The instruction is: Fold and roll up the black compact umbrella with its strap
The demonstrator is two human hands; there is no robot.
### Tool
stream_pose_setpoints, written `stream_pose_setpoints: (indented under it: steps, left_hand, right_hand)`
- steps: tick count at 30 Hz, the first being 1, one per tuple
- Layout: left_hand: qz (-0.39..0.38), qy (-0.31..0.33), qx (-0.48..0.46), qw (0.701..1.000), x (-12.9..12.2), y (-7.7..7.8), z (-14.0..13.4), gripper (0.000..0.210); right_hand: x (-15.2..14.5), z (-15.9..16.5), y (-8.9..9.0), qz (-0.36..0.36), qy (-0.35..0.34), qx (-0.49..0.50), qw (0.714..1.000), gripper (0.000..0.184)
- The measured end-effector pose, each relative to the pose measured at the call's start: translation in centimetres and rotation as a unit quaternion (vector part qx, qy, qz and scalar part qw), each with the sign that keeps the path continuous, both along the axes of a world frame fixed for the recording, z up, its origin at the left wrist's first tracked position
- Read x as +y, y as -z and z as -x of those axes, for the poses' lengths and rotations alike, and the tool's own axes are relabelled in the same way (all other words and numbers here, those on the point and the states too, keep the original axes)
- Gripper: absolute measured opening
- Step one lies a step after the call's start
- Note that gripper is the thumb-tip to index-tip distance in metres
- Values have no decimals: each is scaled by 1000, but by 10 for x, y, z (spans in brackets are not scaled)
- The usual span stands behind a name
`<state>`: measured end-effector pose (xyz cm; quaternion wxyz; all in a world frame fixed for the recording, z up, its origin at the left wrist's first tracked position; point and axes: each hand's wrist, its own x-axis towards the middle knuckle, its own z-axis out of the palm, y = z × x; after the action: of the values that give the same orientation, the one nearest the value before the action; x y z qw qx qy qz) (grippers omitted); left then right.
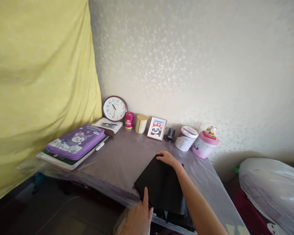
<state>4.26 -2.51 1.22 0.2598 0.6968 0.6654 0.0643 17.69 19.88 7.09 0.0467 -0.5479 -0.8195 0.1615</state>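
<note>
A folded black sheet [159, 182], soft like thin cloth or plastic film, lies across the front of the table in several layers. My right hand [167, 159] reaches over it and pinches its far edge with bent fingers. At the near left edge is my left hand [138, 213], its index finger stretched along the sheet and its thumb close to a fold. The left hand's other fingers are hidden, but it seems to grip that edge. Loose black folds hang at the table's front edge.
Plastic film covers the table [120, 160]. Along the wall stand a clock [115, 108], pink can [129, 120], yellow-lidded jar [141, 124], panda picture frame [157, 128], black device [170, 134], white tub [186, 138] and pink tub [204, 145]. A purple case [75, 142] lies left.
</note>
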Motion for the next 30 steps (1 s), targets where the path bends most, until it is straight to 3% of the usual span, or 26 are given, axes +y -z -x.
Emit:
stream_pose_setpoints:
  steps: [6, 13, 21, 25, 30]
  left_hand:
    - [30, 1, 19, 999, 0, -14, -2, 57]
    - [15, 19, 32, 999, -1, -25, 1, 60]
    - [6, 28, 59, 998, 1, -11, -2, 56]
    - [10, 20, 59, 998, -1, -10, -4, 57]
    - [0, 16, 37, 999, -1, -1, -3, 60]
  right_hand:
    - [3, -1, 10, -29, 9, 21, 999, 23]
    - [0, 3, 21, -57, 52, -16, 997, 21]
    - [-8, 4, 27, -85, 61, -64, 992, 19]
    - [-14, 7, 21, -133, 52, -76, 987, 22]
    - [-44, 21, 10, -166, -47, -74, 982, 28]
